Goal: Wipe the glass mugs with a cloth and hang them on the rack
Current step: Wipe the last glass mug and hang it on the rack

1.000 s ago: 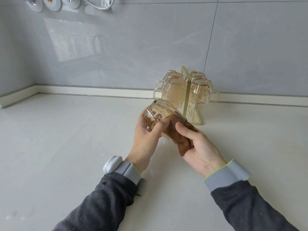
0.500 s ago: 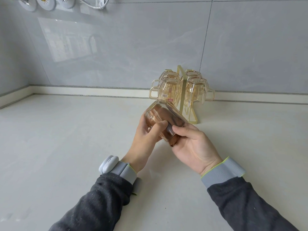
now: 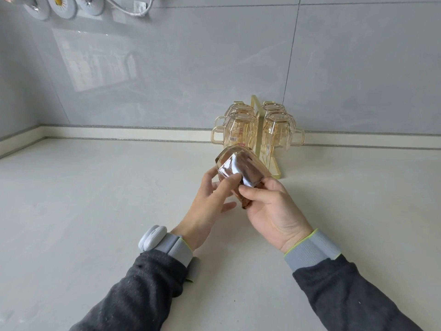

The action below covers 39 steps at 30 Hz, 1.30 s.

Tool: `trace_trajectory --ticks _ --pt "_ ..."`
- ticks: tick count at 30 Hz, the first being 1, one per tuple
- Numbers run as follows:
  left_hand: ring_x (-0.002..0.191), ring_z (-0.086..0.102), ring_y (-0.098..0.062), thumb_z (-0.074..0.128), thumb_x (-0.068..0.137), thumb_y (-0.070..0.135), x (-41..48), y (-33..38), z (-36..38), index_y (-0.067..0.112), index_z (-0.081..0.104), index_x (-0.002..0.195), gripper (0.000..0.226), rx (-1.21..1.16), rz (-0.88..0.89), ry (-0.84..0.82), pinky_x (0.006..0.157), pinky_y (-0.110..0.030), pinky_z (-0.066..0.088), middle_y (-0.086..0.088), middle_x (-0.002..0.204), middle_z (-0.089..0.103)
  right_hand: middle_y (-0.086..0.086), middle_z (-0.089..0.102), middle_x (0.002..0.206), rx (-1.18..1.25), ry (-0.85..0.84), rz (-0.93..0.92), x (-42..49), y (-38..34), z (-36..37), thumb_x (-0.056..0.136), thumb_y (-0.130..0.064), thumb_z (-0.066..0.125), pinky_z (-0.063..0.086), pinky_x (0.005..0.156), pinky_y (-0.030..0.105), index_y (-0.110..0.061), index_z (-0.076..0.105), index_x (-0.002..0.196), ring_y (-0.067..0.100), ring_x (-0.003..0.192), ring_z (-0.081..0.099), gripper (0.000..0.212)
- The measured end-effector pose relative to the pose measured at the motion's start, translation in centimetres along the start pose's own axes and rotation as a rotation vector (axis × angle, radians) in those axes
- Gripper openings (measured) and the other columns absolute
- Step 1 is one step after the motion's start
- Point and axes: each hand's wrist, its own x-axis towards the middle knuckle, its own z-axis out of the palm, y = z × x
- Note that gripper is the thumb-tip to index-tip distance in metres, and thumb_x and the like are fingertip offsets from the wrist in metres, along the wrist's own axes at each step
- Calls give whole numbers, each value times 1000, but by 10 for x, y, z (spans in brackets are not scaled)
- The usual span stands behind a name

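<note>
Countertop (image 3: 95, 211) | mug (image 3: 238, 163) in left fingers (image 3: 210, 172) | cloth (image 3: 245, 204) in right fingers (image 3: 256, 196)

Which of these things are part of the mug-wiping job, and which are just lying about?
Part of the job:
held mug
brown cloth
gold rack
four hung mugs
left hand, right hand

Just there:
wall plugs
cable
counter

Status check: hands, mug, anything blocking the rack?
Left hand holds glass mug, tilted above counter. Right hand grips brown cloth stuffed inside it. Rack just behind, four mugs hung; nothing in the way.
</note>
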Motion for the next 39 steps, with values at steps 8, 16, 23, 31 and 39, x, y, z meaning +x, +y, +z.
trace_trajectory --ticks 8,16,23,31,39 --pt "90 73 -19 83 83 39 -1 5 4 4 62 126 60 -152 31 31 75 -26 58 -5 98 74 11 69 128 -309 -6 -73 1 10 2 72 11 57 48 90 24 -16 66 129 23 122 63 64" --pt "84 71 -18 76 77 28 2 1 1 8 64 114 43 -181 120 2 76 -28 58 -2 89 73 4 72 123 -214 -46 -24 -1 3 3 74 6 58 43 76 18 -16 68 125 9 110 65 56" --pt "96 69 -26 77 68 37 3 0 -1 9 64 113 54 -192 144 -14 84 -33 58 -12 103 72 22 57 142 36 -119 31 -2 -3 2 85 6 55 34 119 39 -3 58 137 33 136 52 53" --pt "103 71 -29 75 69 36 2 0 -1 5 62 122 63 -194 135 -15 87 -34 59 -22 114 72 20 65 131 149 -77 84 -3 -7 5 77 7 54 42 111 35 -7 73 120 29 124 61 50" --pt "95 71 -26 73 68 37 2 3 -1 2 60 127 70 -256 123 -4 82 -32 59 -12 107 75 21 52 147 149 -108 83 -1 -4 1 82 10 54 31 120 41 1 50 143 33 140 47 61"
